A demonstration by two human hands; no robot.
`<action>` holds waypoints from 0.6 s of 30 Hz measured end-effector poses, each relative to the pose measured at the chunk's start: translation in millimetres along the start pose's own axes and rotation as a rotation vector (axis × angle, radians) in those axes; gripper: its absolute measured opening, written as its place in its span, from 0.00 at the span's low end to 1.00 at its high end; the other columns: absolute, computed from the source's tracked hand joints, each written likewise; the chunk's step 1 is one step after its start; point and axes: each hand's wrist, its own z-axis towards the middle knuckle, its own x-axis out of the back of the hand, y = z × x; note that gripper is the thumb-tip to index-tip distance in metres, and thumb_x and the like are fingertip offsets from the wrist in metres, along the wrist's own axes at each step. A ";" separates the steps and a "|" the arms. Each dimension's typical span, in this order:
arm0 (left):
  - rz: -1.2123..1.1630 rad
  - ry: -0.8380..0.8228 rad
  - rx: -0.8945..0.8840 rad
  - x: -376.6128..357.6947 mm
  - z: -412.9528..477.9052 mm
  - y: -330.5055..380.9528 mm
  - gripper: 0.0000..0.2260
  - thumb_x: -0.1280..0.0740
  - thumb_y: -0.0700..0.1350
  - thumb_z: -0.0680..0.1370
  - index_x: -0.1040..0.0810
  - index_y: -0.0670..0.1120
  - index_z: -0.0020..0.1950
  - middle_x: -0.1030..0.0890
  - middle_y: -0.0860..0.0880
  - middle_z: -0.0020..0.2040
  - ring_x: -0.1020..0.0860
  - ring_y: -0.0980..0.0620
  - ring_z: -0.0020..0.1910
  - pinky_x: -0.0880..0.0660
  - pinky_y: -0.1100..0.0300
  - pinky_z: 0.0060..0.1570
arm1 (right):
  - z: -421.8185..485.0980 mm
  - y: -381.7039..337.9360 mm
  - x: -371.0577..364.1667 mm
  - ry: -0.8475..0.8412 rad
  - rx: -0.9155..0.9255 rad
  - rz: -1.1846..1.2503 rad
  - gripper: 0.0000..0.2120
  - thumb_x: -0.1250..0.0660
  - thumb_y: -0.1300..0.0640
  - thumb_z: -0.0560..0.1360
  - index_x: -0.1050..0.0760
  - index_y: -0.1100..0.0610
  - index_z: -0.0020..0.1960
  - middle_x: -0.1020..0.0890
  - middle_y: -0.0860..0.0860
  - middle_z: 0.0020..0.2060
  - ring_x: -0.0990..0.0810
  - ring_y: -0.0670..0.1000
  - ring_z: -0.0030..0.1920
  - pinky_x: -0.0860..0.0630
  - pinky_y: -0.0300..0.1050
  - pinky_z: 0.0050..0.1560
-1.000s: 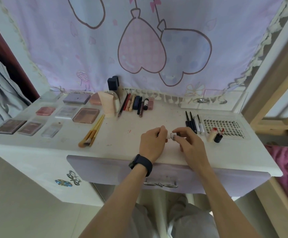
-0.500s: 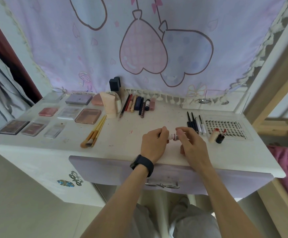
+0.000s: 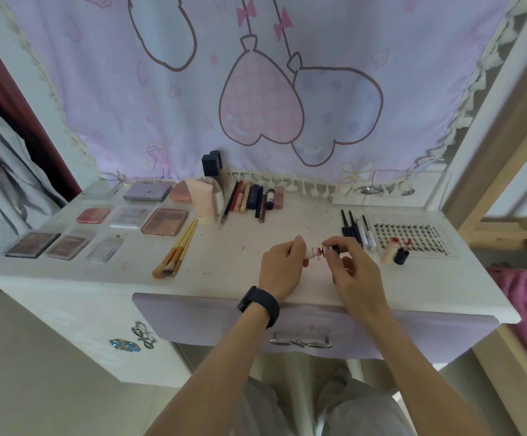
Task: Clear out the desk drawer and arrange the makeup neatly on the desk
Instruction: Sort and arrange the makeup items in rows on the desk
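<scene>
Pinched at both ends by left hand (image 3: 282,269) and right hand (image 3: 357,275), a small tube (image 3: 315,251) is being held beside the lash tray (image 3: 419,239); only it seems left to place, drawer (image 3: 381,328) closed.

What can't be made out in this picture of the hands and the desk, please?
- Head view: most of the small bottle is covered by the left hand and the right hand; whether its cap is fully on cannot be told.
- Head view: the inside of the drawer is hidden behind its own front.
- Head view: the print on the lash tray is too small to read.
</scene>
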 end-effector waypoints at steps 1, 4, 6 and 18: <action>0.023 -0.043 0.014 3.0 -0.1 2.6 0.23 0.44 0.54 0.84 0.24 0.50 0.31 0.26 0.57 0.25 0.31 0.60 0.26 0.36 0.66 0.30 | -2.3 -2.8 2.0 -0.002 0.023 -0.033 0.13 0.35 0.60 0.81 0.24 0.41 0.55 0.20 0.39 0.46 0.24 0.48 0.36 0.25 0.41 0.37; 0.021 -0.226 0.052 15.8 -3.2 13.8 0.25 0.47 0.60 0.84 0.21 0.50 0.36 0.27 0.56 0.32 0.31 0.57 0.30 0.33 0.60 0.36 | -7.3 -14.7 13.6 -0.019 0.086 -0.103 0.15 0.34 0.61 0.81 0.25 0.39 0.56 0.21 0.36 0.48 0.22 0.46 0.39 0.26 0.34 0.38; -0.080 -0.369 0.061 27.7 -9.1 22.4 0.23 0.46 0.60 0.84 0.18 0.49 0.44 0.29 0.56 0.34 0.32 0.59 0.30 0.34 0.64 0.34 | -5.6 -23.7 24.5 -0.033 0.118 -0.132 0.13 0.34 0.60 0.81 0.24 0.42 0.57 0.21 0.35 0.48 0.22 0.45 0.40 0.27 0.32 0.39; 0.060 -0.453 -0.204 72.1 -28.9 53.5 0.12 0.35 0.56 0.81 0.18 0.55 0.60 0.20 0.54 0.53 0.23 0.65 0.39 0.27 0.71 0.40 | -4.5 -73.5 58.1 -0.122 0.150 -0.156 0.14 0.32 0.58 0.80 0.22 0.37 0.51 0.21 0.42 0.43 0.23 0.50 0.39 0.25 0.38 0.41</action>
